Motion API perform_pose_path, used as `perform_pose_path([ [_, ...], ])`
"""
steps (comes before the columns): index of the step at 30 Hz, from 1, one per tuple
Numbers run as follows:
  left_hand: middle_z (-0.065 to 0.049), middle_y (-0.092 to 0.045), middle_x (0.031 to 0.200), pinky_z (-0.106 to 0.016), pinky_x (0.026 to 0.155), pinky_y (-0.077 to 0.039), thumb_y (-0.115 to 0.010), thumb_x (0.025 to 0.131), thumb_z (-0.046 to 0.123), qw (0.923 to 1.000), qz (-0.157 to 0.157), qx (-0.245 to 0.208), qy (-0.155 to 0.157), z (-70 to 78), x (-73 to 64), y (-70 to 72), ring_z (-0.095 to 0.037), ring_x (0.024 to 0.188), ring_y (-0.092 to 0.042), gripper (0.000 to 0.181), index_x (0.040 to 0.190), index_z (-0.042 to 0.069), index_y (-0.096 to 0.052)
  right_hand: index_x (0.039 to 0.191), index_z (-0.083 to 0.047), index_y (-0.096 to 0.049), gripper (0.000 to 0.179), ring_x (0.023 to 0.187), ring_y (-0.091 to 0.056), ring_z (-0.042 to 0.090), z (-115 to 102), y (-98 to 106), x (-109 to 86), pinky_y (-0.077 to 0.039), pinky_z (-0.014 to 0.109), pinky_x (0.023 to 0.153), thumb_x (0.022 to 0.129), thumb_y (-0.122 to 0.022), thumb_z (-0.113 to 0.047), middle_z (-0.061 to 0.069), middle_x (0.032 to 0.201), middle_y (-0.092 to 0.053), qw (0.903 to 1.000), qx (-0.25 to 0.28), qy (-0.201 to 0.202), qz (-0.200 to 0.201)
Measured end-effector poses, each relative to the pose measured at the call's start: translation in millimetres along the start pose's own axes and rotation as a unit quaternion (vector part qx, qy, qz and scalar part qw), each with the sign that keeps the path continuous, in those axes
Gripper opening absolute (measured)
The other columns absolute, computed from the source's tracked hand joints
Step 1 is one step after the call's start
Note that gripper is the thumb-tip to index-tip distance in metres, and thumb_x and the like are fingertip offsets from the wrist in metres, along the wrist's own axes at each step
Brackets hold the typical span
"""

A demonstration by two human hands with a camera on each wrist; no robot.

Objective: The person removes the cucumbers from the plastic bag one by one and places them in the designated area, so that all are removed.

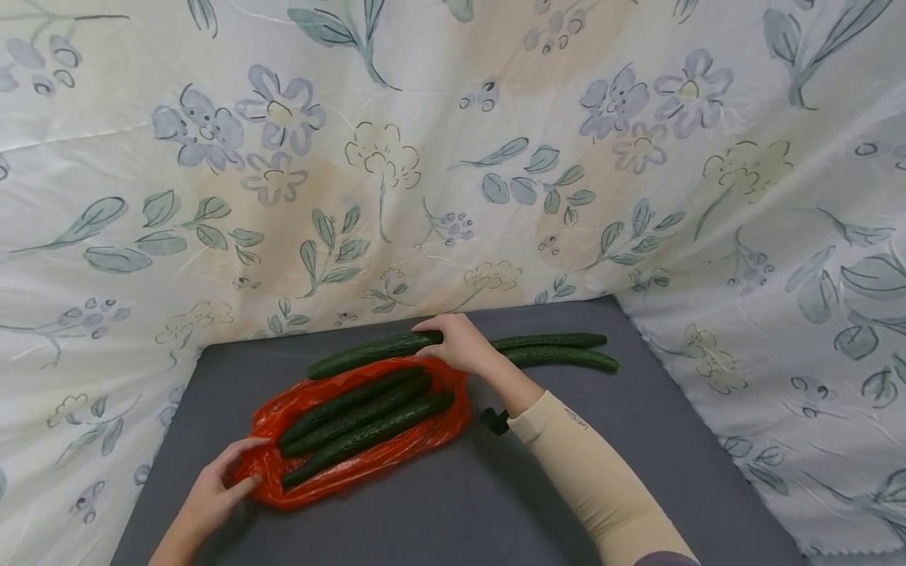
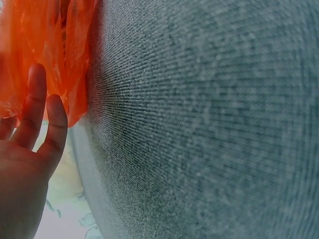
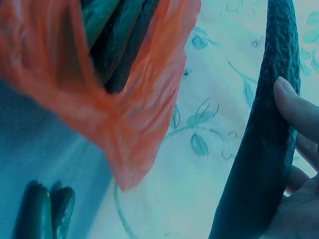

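An orange-red plastic bag [image 1: 418,444] lies spread on the grey table, with three cucumbers [image 1: 368,428] side by side in its mouth. My left hand [image 1: 212,483] holds the bag's crumpled left end, thumb and forefinger curving to either side of it. Seen from the left wrist, two outer fingers [image 2: 35,99] lie loosely extended against the plastic. Along the bag's far edge, my right hand [image 1: 456,342] grips another cucumber [image 1: 375,354] near its right end. Its thumb presses the dark, bumpy skin of that cucumber [image 3: 254,164] in the right wrist view.
Two more cucumbers [image 1: 566,350] lie beside each other at the back right, partly behind my right wrist. The grey table [image 1: 396,519] meets a floral cloth [image 1: 453,196] hanging at the back and sides. A black wrist device [image 1: 495,420] shows below my right forearm.
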State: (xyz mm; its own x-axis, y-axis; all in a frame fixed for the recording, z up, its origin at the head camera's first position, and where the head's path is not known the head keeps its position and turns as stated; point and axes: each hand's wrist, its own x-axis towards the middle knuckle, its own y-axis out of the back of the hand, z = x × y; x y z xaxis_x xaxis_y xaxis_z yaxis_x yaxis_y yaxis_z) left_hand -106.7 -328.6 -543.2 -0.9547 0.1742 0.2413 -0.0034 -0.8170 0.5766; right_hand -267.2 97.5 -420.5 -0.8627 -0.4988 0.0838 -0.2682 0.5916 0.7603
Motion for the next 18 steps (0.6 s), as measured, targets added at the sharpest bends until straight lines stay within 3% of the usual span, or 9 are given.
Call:
perform_pose_path([
  [5,-0.002,-0.059,0.132,-0.008,0.081,-0.047,-0.072,0.089,-0.002,1.0,-0.002,0.004,0.0,-0.2,0.9,0.1,0.012,0.109,-0.055,0.045,0.131,0.005,-0.06,0.135,-0.02,-0.066,0.047,0.113,-0.064,0.022,14.0,9.1,-4.1,-0.051,0.04,0.086,0.089,-0.077,-0.026,0.003,0.136,-0.065,0.9999,0.004,-0.006,0.014],
  [12,0.0,-0.059,0.133,-0.006,0.083,-0.046,-0.071,0.089,-0.003,1.0,-0.002,0.0,0.001,-2.1,1.0,-0.6,0.016,0.113,-0.05,0.045,0.132,0.005,-0.06,0.134,-0.021,-0.067,0.047,0.109,-0.068,0.023,30.1,21.3,-10.3,-0.054,0.043,0.091,0.088,-0.079,-0.023,0.004,0.136,-0.065,0.9994,0.013,-0.014,0.028],
  [18,-0.004,-0.058,0.134,-0.006,0.083,-0.046,-0.072,0.09,0.0,0.9996,-0.005,0.016,0.021,1.8,3.3,-0.7,0.018,0.113,-0.047,0.044,0.132,0.003,-0.059,0.133,-0.02,-0.067,0.047,0.076,-0.064,0.012,41.5,32.4,-16.3,-0.049,0.038,0.076,0.088,-0.079,-0.025,0.005,0.135,-0.065,0.9992,0.016,-0.017,0.032],
])
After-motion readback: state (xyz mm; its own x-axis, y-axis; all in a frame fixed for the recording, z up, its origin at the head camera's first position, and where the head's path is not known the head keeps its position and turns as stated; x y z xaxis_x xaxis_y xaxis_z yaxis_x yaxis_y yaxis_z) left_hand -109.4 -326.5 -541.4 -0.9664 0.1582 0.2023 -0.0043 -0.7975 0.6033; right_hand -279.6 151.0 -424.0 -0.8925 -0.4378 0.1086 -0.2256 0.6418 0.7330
